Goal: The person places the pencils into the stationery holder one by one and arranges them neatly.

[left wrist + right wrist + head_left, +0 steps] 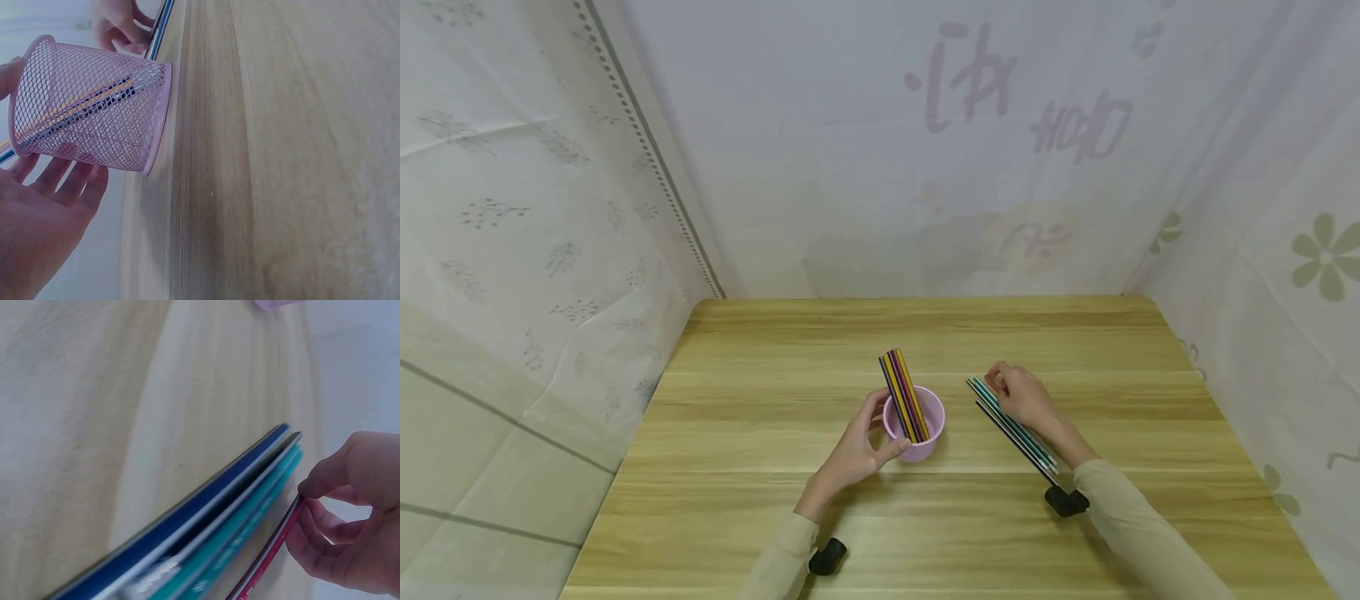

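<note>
Left hand (pixel 855 454) cups the pink mesh pencil cup (pixel 914 425), fingers loose around it. Right hand (pixel 1024 398) pinches one red pencil (pixel 269 551) off the row of coloured pencils (pixel 1013 427) beside it. I'd lift just one, cup steadied.

Evenly, softly lit; faint shadows beneath fingers (pixel 880 454). Wide-angle bending at head-view edges. Blurred, washed-out close to right-wrist fingertips (pixel 312 487).
</note>
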